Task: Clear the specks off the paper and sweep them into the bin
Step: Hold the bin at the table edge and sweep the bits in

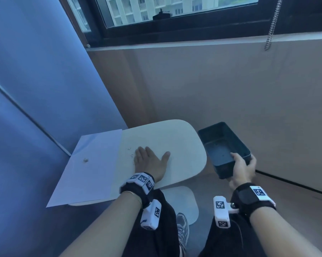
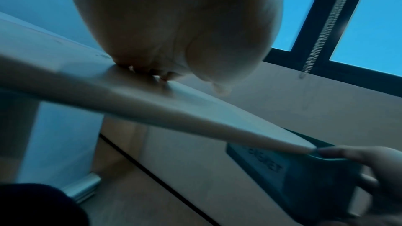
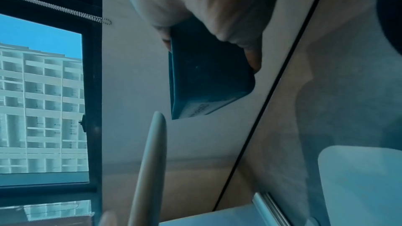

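While your left hand (image 1: 150,160) lies flat, fingers straight, on small white table (image 1: 175,134) beside paper (image 1: 93,164), your right hand (image 1: 241,168) grips dark bin (image 1: 221,134) off table's right edge. Specks (image 1: 130,152) near fingertips; clump (image 1: 85,160) on paper. Window (image 1: 175,10) above beige wall.

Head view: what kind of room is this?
Probably a corner of an upper-floor flat or office: a black-framed window facing a high-rise block, a beaded metal blind chain, and a small rounded white side table against the wall.
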